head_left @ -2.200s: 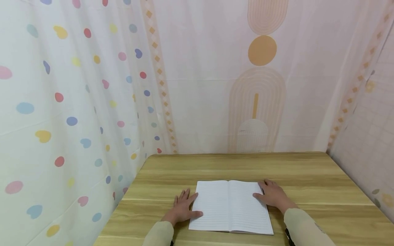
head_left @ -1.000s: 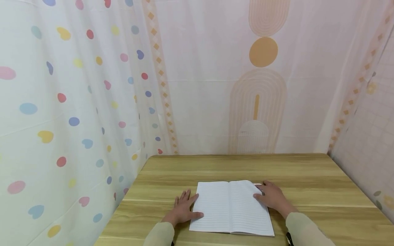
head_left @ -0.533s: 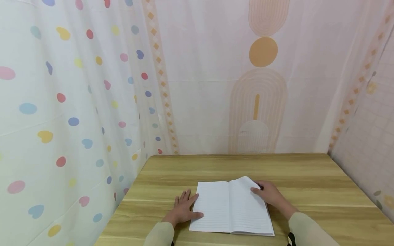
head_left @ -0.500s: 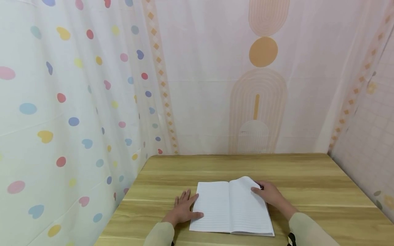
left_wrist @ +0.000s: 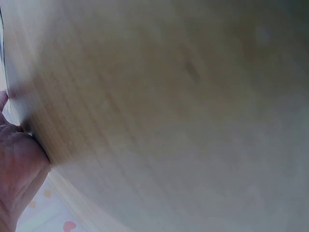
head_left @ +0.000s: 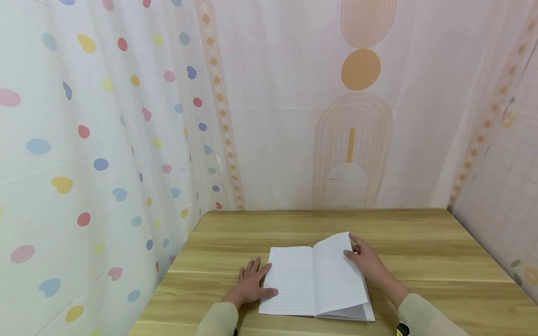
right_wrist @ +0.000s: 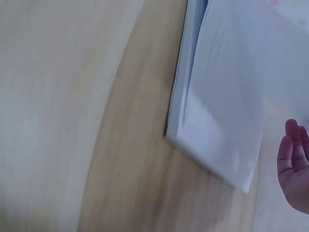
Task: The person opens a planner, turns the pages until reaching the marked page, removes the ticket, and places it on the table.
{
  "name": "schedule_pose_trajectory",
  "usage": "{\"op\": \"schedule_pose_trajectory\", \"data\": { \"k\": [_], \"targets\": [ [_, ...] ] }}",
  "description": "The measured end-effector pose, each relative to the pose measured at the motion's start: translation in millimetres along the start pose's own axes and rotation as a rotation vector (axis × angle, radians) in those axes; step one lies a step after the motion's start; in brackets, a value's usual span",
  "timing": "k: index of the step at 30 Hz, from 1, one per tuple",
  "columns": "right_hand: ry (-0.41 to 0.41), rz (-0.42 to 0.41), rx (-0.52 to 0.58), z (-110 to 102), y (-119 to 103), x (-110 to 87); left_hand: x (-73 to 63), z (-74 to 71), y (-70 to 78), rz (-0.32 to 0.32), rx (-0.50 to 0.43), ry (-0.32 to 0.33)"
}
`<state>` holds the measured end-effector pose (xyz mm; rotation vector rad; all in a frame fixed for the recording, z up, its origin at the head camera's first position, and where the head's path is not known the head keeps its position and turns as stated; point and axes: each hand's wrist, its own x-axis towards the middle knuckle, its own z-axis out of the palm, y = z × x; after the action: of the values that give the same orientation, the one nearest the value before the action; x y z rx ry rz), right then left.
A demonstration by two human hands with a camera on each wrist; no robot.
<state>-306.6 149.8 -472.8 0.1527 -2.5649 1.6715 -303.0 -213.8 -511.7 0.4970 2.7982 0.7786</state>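
An open notebook (head_left: 290, 280) with lined pages lies on the wooden table. Beside its left edge my left hand (head_left: 249, 285) rests with spread fingers, the thumb lying on the left page. My right hand (head_left: 370, 263) pinches the outer edge of a right-hand page (head_left: 336, 275) near its top corner. That page is raised and curved, its lower corner standing off the pages (right_wrist: 217, 111) beneath, as the right wrist view also shows. Only part of the left hand (left_wrist: 21, 169) appears in the left wrist view.
The wooden table (head_left: 235, 233) reaches back to a pale patterned curtain (head_left: 277, 140). A dotted curtain (head_left: 126, 140) hangs along the left side, and another pale curtain (head_left: 504, 186) along the right.
The right hand has gone from lying on the notebook's top right corner to pinching a page and lifting it. The page's corner has risen. The left hand stays in place.
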Motion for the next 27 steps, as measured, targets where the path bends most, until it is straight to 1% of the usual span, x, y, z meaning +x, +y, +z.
{"op": "schedule_pose_trajectory", "data": {
  "k": [3,4,7,9,11,13,15,16,18,20,23,25,27],
  "targets": [
    [-0.005,0.011,0.106,4,-9,-2.8,0.2,-0.8,0.6,0.004,-0.001,-0.004],
    [-0.010,0.017,0.141,6,-11,-3.7,0.8,-0.3,-0.2,-0.004,0.000,-0.006],
    [-0.014,0.032,0.192,12,-19,-7.6,3.1,1.2,-3.6,-0.004,-0.001,0.001],
    [-0.030,0.037,0.267,17,-24,-9.9,5.5,2.9,-6.9,0.002,-0.001,0.009],
    [-0.044,0.028,0.346,24,-29,-12.0,5.5,3.1,-6.7,-0.002,0.004,0.009],
    [-0.083,0.011,0.413,31,-32,-12.9,3.7,1.4,-3.3,-0.002,-0.005,0.007],
    [-0.130,-0.034,0.419,38,-32,-13.7,1.9,0.0,-0.1,-0.001,-0.009,0.003],
    [-0.160,-0.069,0.384,41,-31,-14.6,0.8,-0.8,1.5,-0.004,-0.011,0.001],
    [-0.217,-0.162,0.248,46,-27,-16.8,0.9,-0.7,1.7,-0.009,-0.012,0.001],
    [-0.258,-0.277,0.065,52,-22,-21.0,2.1,0.5,0.0,-0.017,-0.005,0.005],
    [-0.331,-0.423,-0.262,59,-15,-28.1,3.0,0.3,0.7,-0.023,-0.050,0.033],
    [-0.396,-0.483,-0.462,63,-11,-32.8,3.8,-0.3,1.6,-0.028,-0.108,0.059],
    [-0.468,-0.516,-0.611,65,-9,-36.9,4.3,-0.9,3.0,-0.033,-0.160,0.084]
  ]
}}
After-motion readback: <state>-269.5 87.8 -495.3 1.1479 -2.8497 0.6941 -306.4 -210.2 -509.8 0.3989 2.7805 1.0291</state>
